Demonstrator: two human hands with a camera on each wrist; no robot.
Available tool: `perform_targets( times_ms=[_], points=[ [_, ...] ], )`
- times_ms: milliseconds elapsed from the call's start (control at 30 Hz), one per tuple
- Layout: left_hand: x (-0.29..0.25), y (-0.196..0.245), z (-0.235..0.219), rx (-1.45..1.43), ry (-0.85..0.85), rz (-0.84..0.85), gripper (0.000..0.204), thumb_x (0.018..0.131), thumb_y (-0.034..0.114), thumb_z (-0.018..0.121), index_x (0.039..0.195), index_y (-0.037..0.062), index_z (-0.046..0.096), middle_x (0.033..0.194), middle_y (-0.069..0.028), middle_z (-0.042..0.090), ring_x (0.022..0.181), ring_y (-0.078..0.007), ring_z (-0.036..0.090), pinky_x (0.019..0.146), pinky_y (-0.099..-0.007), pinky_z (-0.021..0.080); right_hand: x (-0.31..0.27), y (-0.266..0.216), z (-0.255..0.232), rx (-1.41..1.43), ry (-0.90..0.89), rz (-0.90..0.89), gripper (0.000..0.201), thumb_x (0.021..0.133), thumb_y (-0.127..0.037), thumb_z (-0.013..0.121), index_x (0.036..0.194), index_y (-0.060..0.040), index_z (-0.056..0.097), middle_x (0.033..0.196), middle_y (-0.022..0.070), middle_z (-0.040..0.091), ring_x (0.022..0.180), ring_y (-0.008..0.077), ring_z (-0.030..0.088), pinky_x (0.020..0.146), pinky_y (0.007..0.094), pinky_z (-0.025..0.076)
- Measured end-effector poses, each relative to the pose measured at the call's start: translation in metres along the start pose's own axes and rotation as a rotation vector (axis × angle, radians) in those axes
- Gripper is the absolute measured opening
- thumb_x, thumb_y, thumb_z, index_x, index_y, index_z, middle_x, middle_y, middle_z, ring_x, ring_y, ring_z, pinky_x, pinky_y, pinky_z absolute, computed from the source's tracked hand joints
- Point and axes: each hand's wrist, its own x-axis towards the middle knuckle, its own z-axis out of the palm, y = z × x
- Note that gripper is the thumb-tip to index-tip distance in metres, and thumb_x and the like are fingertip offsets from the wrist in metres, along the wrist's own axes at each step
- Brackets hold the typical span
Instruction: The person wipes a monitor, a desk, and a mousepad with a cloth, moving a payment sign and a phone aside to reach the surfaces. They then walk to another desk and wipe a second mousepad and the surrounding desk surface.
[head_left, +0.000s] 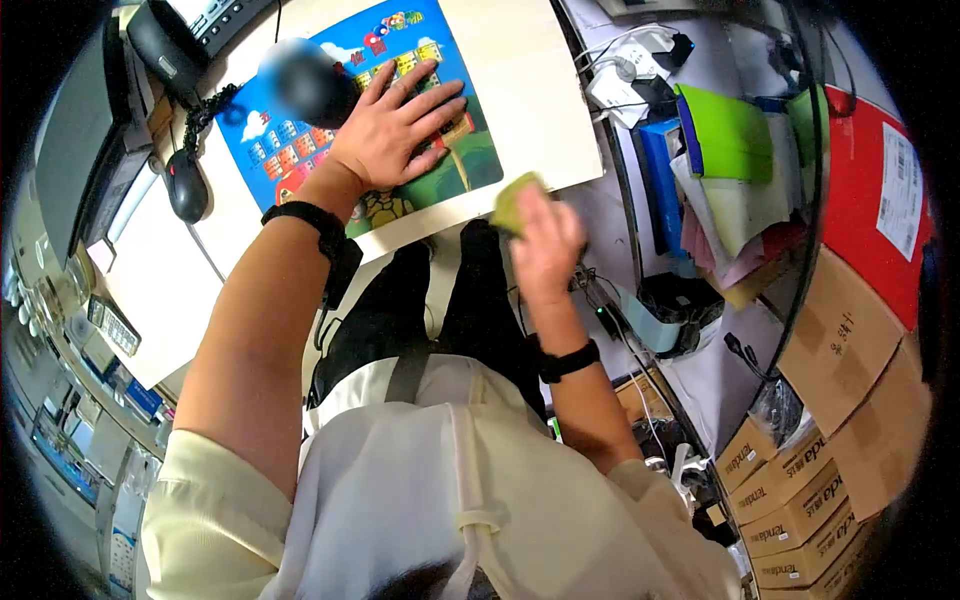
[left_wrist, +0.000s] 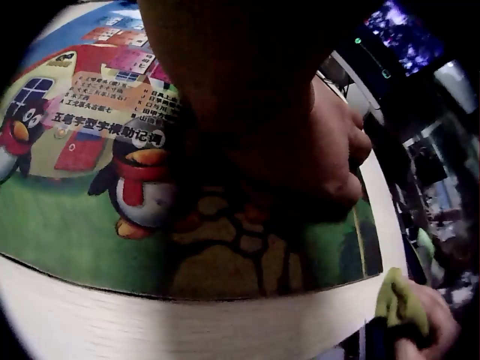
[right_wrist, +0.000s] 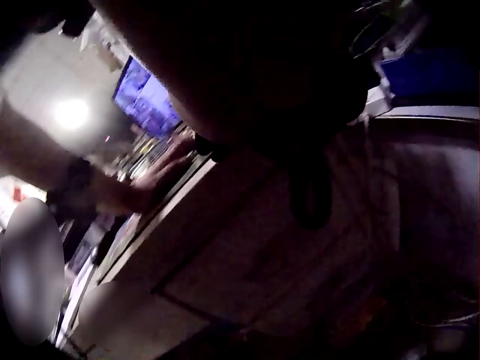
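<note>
My left hand (head_left: pixel 400 125) lies with fingers spread on a colourful desk mat (head_left: pixel 475 165) printed with cartoon penguins and Chinese characters. In the left wrist view that hand (left_wrist: pixel 330 157) is partly in shadow over the mat's green part (left_wrist: pixel 67 217). My right hand (head_left: pixel 550 245) is off the desk's front edge, slightly blurred, and grips a small yellow-green cloth (head_left: pixel 513 205). The same cloth (left_wrist: pixel 397 304) shows bunched in the fingers at the lower right of the left wrist view. The right wrist view is dark; the cloth is hidden there.
A blurred dark round object (head_left: pixel 325 95) overlaps the mat beside my left hand. To the left are a black mouse (head_left: pixel 186 186), a telephone handset (head_left: pixel 168 50) and a monitor (head_left: pixel 85 130). Folders (head_left: pixel 725 135), power strips (head_left: pixel 630 75) and cardboard boxes (head_left: pixel 790 490) crowd the right side.
</note>
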Motion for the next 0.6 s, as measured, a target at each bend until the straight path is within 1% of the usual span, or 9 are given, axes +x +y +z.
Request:
perform_targets(
  times_ms=[100,200,267,300,333,400,467,533,600],
  points=[
    [-0.001,0.002,-0.001,0.003,-0.015,0.000,0.051,0.088,0.039,0.050,0.134,0.0174,0.049,0.145,-0.0030,0.042,0.139,-0.0288,0.030,0.115,-0.0528,0.014,0.003,-0.014,0.001,0.076,0.033,0.170,0.063,0.064,-0.002,0.068,0.126,-0.0043,0.057,0.131,0.0051,0.054,0.109,0.0307,0.049,0.099,0.0433,0.038],
    [0.000,0.000,0.000,0.023,0.001,0.009,0.050,0.088,0.038,0.051,0.134,0.0181,0.050,0.144,-0.0029,0.043,0.138,-0.0285,0.031,0.115,-0.0524,0.015,-0.020,-0.052,0.032,0.135,0.006,-0.070,0.055,0.061,-0.003,0.069,0.115,-0.0062,0.065,0.124,0.0064,0.060,0.099,0.0304,0.053,0.090,0.0409,0.043],
    [-0.001,0.000,0.000,0.030,0.034,0.017,0.048,0.087,0.039,0.052,0.130,0.0201,0.053,0.141,-0.0007,0.046,0.137,-0.0271,0.034,0.114,-0.0528,0.017,-0.018,-0.080,0.023,0.264,-0.045,-0.095,0.049,0.062,-0.003,0.067,0.111,-0.0063,0.066,0.122,0.0045,0.062,0.097,0.0277,0.054,0.088,0.0387,0.043],
    [-0.001,0.000,0.000,0.032,0.037,0.017,0.047,0.087,0.039,0.052,0.130,0.0200,0.054,0.141,-0.0007,0.046,0.137,-0.0269,0.034,0.114,-0.0526,0.018,-0.016,-0.075,0.025,0.256,-0.037,-0.124,0.047,0.061,-0.003,0.068,0.108,-0.0060,0.067,0.120,0.0029,0.062,0.097,0.0262,0.054,0.087,0.0372,0.042],
    [-0.001,-0.001,0.001,0.039,0.043,0.016,0.047,0.087,0.039,0.052,0.129,0.0200,0.054,0.141,-0.0008,0.046,0.137,-0.0269,0.034,0.114,-0.0526,0.018,-0.011,-0.067,0.023,0.228,-0.040,-0.178,0.038,0.069,-0.006,0.065,0.107,-0.0062,0.068,0.115,0.0023,0.064,0.093,0.0229,0.055,0.079,0.0365,0.047],
    [-0.001,-0.001,0.002,0.040,0.057,0.021,0.047,0.087,0.039,0.052,0.129,0.0200,0.054,0.140,-0.0009,0.047,0.137,-0.0269,0.034,0.114,-0.0524,0.018,-0.010,-0.035,0.022,0.226,0.049,-0.204,0.043,0.066,-0.001,0.067,0.109,-0.0068,0.067,0.116,0.0035,0.064,0.091,0.0252,0.055,0.081,0.0359,0.047],
    [-0.003,-0.001,0.000,0.035,0.005,0.012,0.051,0.088,0.036,0.051,0.136,0.0179,0.048,0.145,-0.0034,0.041,0.139,-0.0281,0.030,0.115,-0.0508,0.016,-0.001,-0.012,0.002,0.092,0.030,0.134,0.052,0.062,0.003,0.069,0.112,-0.0078,0.066,0.121,0.0037,0.063,0.094,0.0275,0.055,0.086,0.0360,0.047],
    [-0.002,-0.002,0.003,0.050,-0.001,0.015,0.052,0.088,0.036,0.051,0.136,0.0178,0.048,0.145,-0.0034,0.042,0.139,-0.0278,0.030,0.116,-0.0505,0.016,0.009,0.005,-0.002,0.062,0.126,0.117,0.060,0.058,0.004,0.071,0.117,-0.0090,0.065,0.125,0.0031,0.061,0.099,0.0280,0.054,0.091,0.0358,0.046],
    [-0.003,-0.001,0.005,0.031,0.024,0.018,0.052,0.088,0.036,0.051,0.136,0.0178,0.048,0.145,-0.0033,0.041,0.139,-0.0276,0.030,0.116,-0.0505,0.015,0.002,-0.013,0.004,0.119,0.142,0.198,0.064,0.056,0.004,0.071,0.118,-0.0104,0.065,0.124,0.0028,0.061,0.101,0.0280,0.054,0.092,0.0378,0.045]
  ],
)
